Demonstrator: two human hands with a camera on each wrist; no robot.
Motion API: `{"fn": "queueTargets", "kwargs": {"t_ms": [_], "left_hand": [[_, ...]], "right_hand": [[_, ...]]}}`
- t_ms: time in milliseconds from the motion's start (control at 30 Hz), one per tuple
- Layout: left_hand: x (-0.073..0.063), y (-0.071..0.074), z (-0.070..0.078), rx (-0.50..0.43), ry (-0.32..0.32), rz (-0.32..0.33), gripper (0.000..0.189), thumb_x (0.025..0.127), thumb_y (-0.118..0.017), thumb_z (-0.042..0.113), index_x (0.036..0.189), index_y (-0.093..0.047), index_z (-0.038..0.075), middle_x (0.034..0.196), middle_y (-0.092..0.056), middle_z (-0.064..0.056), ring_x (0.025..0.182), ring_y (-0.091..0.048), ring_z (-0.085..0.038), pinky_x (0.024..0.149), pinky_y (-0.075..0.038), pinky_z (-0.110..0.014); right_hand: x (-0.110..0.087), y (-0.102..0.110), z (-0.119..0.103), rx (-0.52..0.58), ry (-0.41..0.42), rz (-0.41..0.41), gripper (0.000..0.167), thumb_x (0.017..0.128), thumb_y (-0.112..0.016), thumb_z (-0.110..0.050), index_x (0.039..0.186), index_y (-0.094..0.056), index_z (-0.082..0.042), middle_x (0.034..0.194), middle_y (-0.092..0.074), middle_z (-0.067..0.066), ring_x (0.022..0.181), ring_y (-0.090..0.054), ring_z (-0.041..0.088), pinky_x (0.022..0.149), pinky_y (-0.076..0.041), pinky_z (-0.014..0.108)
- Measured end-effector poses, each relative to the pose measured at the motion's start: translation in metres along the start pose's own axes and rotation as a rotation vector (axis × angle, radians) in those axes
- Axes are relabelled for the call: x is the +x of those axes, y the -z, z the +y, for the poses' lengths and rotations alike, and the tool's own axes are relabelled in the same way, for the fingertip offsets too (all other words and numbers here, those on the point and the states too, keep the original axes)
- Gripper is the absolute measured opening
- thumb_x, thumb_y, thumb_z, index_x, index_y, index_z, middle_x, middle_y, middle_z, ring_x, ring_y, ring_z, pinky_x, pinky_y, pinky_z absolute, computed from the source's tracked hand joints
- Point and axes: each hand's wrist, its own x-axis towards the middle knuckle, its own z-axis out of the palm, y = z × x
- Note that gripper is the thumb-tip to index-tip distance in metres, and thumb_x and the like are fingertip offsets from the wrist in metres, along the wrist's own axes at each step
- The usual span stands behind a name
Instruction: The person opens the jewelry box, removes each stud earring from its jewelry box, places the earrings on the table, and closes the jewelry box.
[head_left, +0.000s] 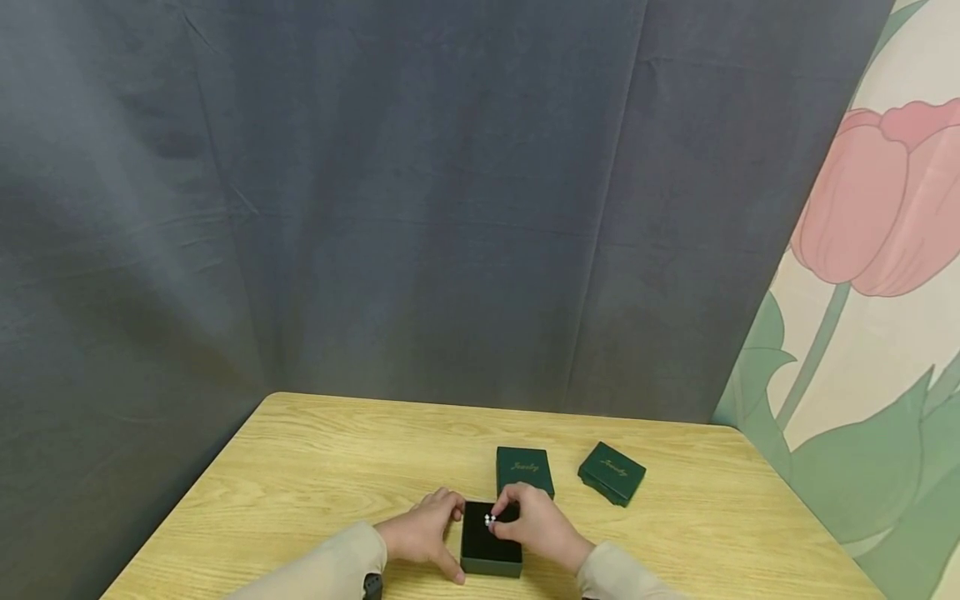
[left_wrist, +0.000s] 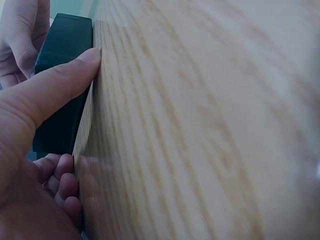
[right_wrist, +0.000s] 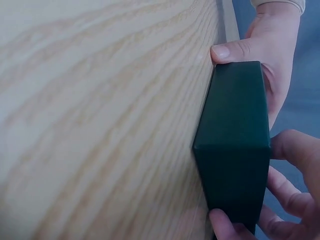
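A dark green jewelry box with a black inside stands uncovered near the table's front edge. My left hand holds it from the left, thumb at the near corner and fingers round the far one. In the left wrist view the thumb lies along the green wall of the box. Over the black inside, my right hand pinches a small sparkling white piece of jewelry between thumb and fingertip. The right wrist view shows the outer walls of the box; the jewelry is hidden there.
Just behind the open box lies a green lid or box with gold lettering. Another lettered green box, set askew, is farther right. A dark curtain hangs behind the wooden table; a tulip-patterned wall covering is at right.
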Motion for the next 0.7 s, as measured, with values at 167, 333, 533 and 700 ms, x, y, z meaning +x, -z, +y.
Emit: {"fn": "queueTargets", "kwargs": {"t_ms": [167, 333, 533, 700], "left_hand": [[0.0006, -0.0005, -0.0014, 0.004, -0.004, 0.002, 0.066, 0.067, -0.089, 0.030, 0.116, -0.048, 0.015, 0.099, -0.042, 0.005, 0.091, -0.038, -0.010, 0.084, -0.035, -0.029], [0.0012, -0.0015, -0.0026, 0.009, -0.004, 0.007, 0.067, 0.066, -0.089, 0.031, 0.117, -0.048, 0.015, 0.099, -0.042, 0.006, 0.091, -0.038, -0.010, 0.085, -0.035, -0.030], [0.0029, -0.0028, -0.0037, 0.011, -0.007, 0.011, 0.067, 0.066, -0.089, 0.032, 0.117, -0.049, 0.016, 0.099, -0.042, 0.007, 0.092, -0.038, -0.009, 0.085, -0.036, -0.029], [0.0037, -0.0012, -0.0051, 0.022, -0.009, 0.000, 0.069, 0.067, -0.089, 0.033, 0.119, -0.047, 0.015, 0.101, -0.041, 0.006, 0.093, -0.038, -0.009, 0.086, -0.036, -0.029]], "right_hand": [[0.0007, 0.0009, -0.0004, 0.002, -0.002, -0.017, 0.016, 0.079, -0.079, -0.020, 0.083, -0.064, -0.015, 0.095, -0.060, 0.001, 0.085, -0.052, 0.016, 0.070, -0.045, 0.030], [0.0016, 0.0028, -0.0007, 0.000, -0.001, -0.028, 0.017, 0.079, -0.079, -0.019, 0.084, -0.064, -0.014, 0.091, -0.060, -0.001, 0.081, -0.051, 0.014, 0.068, -0.044, 0.028], [0.0017, 0.0052, -0.0023, -0.001, -0.007, -0.037, 0.016, 0.079, -0.078, -0.018, 0.084, -0.064, -0.014, 0.090, -0.060, -0.001, 0.081, -0.051, 0.013, 0.067, -0.045, 0.027], [0.0021, 0.0054, -0.0029, 0.004, -0.009, -0.038, 0.016, 0.080, -0.078, -0.019, 0.085, -0.064, -0.013, 0.091, -0.060, 0.000, 0.082, -0.051, 0.015, 0.068, -0.045, 0.028]]}}
